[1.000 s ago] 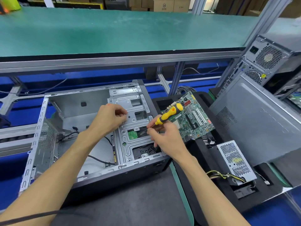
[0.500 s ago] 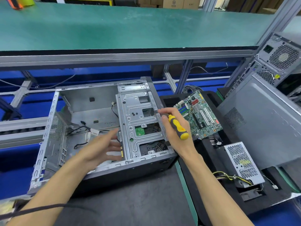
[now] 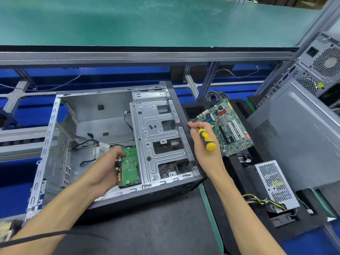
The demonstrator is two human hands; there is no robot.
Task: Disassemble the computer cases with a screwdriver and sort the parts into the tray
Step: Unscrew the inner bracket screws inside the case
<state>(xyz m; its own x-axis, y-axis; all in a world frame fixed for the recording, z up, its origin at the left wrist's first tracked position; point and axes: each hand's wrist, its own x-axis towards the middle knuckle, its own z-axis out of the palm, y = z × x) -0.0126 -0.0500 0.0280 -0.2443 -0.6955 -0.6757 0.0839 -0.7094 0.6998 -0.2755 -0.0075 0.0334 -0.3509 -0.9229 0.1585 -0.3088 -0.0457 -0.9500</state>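
No text, label or number is sharp enough to read.

Screwdriver (image 3: pixel 206 139): shaft and tip hidden behind right hand (image 3: pixel 205 148). Hard drive (image 3: pixel 129 166): left edge covered by left hand (image 3: pixel 105 169). Second case (image 3: pixel 323 65) cut by right edge. Motherboard (image 3: pixel 227 126) markings too small to read.

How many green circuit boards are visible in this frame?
2. One is the motherboard lying in the black tray, right of the open case. The other is the drive board, held by the left hand inside it. Others may be hidden.
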